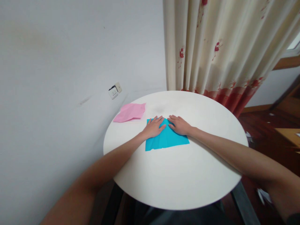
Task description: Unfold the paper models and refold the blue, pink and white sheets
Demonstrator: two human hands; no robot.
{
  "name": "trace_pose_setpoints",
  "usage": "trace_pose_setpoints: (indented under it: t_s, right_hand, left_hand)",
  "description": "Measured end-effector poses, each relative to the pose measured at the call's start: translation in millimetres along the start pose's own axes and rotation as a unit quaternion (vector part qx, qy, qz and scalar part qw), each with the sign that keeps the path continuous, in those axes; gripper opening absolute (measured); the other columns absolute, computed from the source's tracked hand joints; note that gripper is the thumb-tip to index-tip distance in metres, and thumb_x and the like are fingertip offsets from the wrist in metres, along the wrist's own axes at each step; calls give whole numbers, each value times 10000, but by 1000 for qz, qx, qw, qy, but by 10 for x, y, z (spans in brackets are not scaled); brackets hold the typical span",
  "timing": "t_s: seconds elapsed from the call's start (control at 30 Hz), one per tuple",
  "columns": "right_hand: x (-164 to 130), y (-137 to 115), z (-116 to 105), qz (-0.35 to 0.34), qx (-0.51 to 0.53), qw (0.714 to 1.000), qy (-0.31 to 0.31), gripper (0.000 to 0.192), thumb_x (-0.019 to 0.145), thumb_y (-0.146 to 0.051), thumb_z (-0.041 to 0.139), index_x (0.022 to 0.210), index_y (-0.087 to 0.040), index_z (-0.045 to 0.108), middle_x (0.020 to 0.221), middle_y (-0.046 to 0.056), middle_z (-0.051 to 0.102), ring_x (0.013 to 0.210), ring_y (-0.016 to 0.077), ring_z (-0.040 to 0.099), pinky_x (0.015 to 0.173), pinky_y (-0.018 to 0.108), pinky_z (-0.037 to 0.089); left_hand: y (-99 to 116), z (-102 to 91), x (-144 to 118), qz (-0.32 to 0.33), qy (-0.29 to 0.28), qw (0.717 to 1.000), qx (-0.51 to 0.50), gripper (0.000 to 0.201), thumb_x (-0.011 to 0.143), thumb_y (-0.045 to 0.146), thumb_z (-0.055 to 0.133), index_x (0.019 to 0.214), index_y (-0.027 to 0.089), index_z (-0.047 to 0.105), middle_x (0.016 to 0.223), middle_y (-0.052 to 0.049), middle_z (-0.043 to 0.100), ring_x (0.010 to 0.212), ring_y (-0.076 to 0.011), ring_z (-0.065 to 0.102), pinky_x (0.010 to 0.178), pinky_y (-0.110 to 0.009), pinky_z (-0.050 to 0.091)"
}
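the far part of the blue sheet is partly covered by the left hand and the right hand, its far right corner hidden. the grip of each is spread wide and flat. the sheet, marked by faint creases, is laid near the middle of the round white desk, well apart from the near edge. a pink sheet is placed by the far left edge.

We note diffuse, moderate light, a soft shadow on the tabletop, slight blur, and stretched, wide-angle edges.
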State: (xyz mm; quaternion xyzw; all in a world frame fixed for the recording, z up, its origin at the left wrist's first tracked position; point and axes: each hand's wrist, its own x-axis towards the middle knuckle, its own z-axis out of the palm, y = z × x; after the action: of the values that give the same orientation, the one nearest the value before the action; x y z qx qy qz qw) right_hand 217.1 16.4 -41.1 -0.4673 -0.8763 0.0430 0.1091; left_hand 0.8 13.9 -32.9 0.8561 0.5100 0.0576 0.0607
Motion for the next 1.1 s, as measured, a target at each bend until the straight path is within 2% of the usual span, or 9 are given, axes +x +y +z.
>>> trace_pose_setpoints:
  t_s: [0.17,0.33,0.57,0.83,1.1]
  right_hand:
    - [1,-8,-15,-35,-2,999,2,521,1053,-339,370,1543,-176,444,1610,148,382,1496,303,330,1190,519,299]
    - [20,4,14,-53,-7,999,-11,544,1065,-345,328,1585,-191,367,1629,143,345,1505,296,314,1195,536,285]
    - [17,8,1,-41,-18,999,-21,566,1069,-390,304,1594,-183,345,1644,136,312,1512,318,291,1196,559,272]
    - [-24,18,-42,-24,-27,999,-36,578,1067,-424,303,1591,-184,351,1649,149,297,1509,346,286,1185,585,279]
    - [-60,80,-112,-8,-29,998,-46,549,1056,-406,346,1561,-202,411,1630,166,332,1493,352,315,1158,565,328]
  left_hand:
    - [-14,16,11,28,8,1000,1,597,1045,515,313,1564,227,371,1658,-57,292,1538,-312,241,1241,-563,182]
    - [-8,16,12,30,8,1000,2,585,1046,494,316,1558,220,382,1654,-64,302,1536,-314,247,1239,-562,192]
    - [0,0,11,33,1,999,-2,601,1044,476,319,1576,197,346,1654,-71,297,1541,-305,234,1242,-557,184]
    - [-9,0,12,38,-5,999,-5,590,1048,491,308,1579,238,349,1663,-37,281,1545,-317,213,1244,-559,171]
    - [-51,20,28,42,-9,999,-5,586,1049,499,299,1579,254,349,1668,-28,266,1548,-322,199,1241,-573,170]
